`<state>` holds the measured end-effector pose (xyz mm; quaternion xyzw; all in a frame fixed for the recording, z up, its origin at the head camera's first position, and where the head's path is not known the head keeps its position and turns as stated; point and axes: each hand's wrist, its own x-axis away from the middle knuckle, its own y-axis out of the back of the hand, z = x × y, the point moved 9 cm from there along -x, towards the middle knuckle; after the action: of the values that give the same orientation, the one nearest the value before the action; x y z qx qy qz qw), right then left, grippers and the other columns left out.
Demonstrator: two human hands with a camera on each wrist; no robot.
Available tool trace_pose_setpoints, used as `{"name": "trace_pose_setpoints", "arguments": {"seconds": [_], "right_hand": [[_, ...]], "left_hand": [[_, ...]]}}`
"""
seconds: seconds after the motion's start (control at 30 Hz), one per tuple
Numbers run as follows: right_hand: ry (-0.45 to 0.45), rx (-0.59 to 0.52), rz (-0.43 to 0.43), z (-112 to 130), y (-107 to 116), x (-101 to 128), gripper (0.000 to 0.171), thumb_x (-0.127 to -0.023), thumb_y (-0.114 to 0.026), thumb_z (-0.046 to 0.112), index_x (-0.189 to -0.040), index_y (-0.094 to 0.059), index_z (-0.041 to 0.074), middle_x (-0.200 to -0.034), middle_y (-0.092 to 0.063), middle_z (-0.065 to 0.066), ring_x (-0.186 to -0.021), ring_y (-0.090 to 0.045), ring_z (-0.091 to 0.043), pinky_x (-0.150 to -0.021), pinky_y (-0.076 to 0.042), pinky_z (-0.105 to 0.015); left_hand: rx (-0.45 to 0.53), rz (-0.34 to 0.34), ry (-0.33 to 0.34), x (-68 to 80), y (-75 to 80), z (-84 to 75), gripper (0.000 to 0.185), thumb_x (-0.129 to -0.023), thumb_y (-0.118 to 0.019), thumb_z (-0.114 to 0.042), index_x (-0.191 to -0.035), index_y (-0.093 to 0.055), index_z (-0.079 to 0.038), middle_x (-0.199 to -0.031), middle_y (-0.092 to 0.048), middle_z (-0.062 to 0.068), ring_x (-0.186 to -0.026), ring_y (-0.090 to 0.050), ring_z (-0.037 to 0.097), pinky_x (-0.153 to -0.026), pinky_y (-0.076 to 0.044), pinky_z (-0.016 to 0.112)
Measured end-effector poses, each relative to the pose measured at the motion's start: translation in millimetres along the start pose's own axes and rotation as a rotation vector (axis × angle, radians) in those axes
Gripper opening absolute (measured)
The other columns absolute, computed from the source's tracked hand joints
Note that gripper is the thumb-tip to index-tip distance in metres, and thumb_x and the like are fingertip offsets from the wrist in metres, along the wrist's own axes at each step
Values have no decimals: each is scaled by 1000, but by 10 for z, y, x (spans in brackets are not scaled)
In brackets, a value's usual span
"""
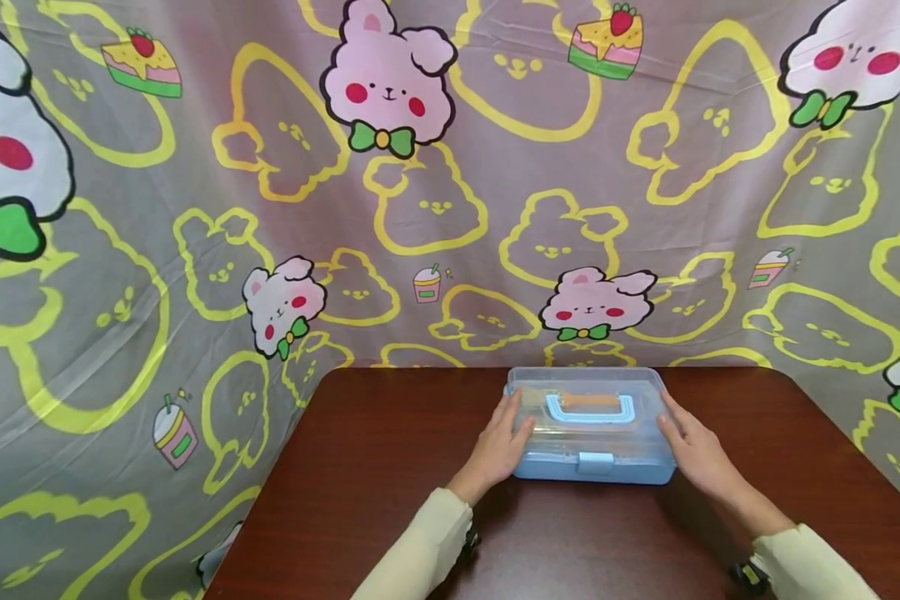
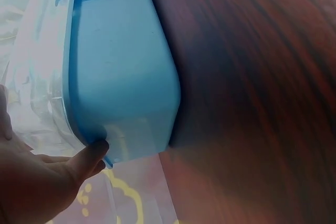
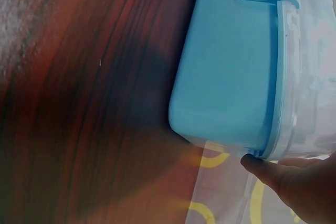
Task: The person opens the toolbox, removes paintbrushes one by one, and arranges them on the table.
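Plastic box (image 1: 591, 440), rect., upright btwn L hand (image 1: 497, 443) & R hand (image 1: 696, 452), each touching nearest end. Base (image 1: 543, 470) lt. blue; lid (image 1: 648, 437) clear, on & closed. Handle (image 1: 591, 417) lt. blue, atop lid, approx. midway btwn hands. Latch (image 1: 596, 463) lt. blue, front face, also btwn hands. Orange/yellowish contents (image 1: 588, 400) seen thru lid, indistinct.

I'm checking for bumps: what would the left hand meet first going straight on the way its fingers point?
Probably the blue-based box: the left hand seems to touch its left end, though depth is unclear.
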<state>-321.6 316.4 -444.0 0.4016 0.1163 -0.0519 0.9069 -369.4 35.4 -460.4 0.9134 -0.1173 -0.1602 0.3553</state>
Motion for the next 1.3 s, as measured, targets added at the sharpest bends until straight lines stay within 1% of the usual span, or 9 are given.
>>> {"name": "trace_pose_setpoints", "arguments": {"seconds": [0.2,0.33,0.5,0.7,0.9,1.13,1.3], "right_hand": [[9,15,16,54,-36,40,60,-103,-35,35,-149,-20,-1,-142,-28,-36,-127,-29,-54,-96,-27,-65],[26,23,20,94,-64,60,61,-103,-36,35,-149,-20,-2,-142,-28,-36,-127,-28,-54,-96,-26,-65],[26,19,41,119,-114,82,64,-103,-35,38,-150,-16,0,-144,-25,-35,-128,-26,-53,-97,-25,-66],[43,10,43,169,-131,99,64,-103,-37,37,-150,-15,-1,-145,-24,-34,-129,-26,-52,-97,-25,-66],[34,10,56,213,-153,114,65,-103,-36,38,-150,-15,0,-146,-23,-34,-130,-25,-52,-97,-25,-65],[16,19,64,261,-197,139,66,-102,-35,40,-150,-15,0,-146,-23,-33,-130,-25,-51,-98,-25,-65],[12,16,69,297,-241,167,66,-102,-36,41,-150,-16,0,-146,-23,-32,-131,-25,-50,-98,-25,-65]], "left_hand": [[-2,4,-10,57,40,15,63,-99,-32,-53,-152,-21,-21,-154,-22,16,-132,-33,39,-100,-32,57],[-3,7,-20,102,79,29,62,-100,-33,-51,-152,-21,-21,-154,-21,15,-131,-34,39,-99,-30,60],[-12,5,-29,154,117,56,62,-100,-33,-51,-152,-21,-20,-153,-23,16,-129,-36,41,-98,-29,63],[-11,2,-45,186,159,59,62,-100,-35,-48,-152,-21,-17,-153,-23,18,-129,-36,40,-98,-31,61],[-20,-5,-60,215,212,61,62,-100,-37,-46,-152,-21,-16,-152,-24,18,-128,-37,41,-98,-32,60],[-27,-6,-56,263,256,104,62,-100,-37,-48,-152,-22,-17,-152,-26,18,-127,-38,42,-97,-32,62],[-21,-11,-56,308,292,137,61,-100,-38,-46,-152,-23,-17,-151,-27,18,-128,-38,40,-98,-34,58]]}}
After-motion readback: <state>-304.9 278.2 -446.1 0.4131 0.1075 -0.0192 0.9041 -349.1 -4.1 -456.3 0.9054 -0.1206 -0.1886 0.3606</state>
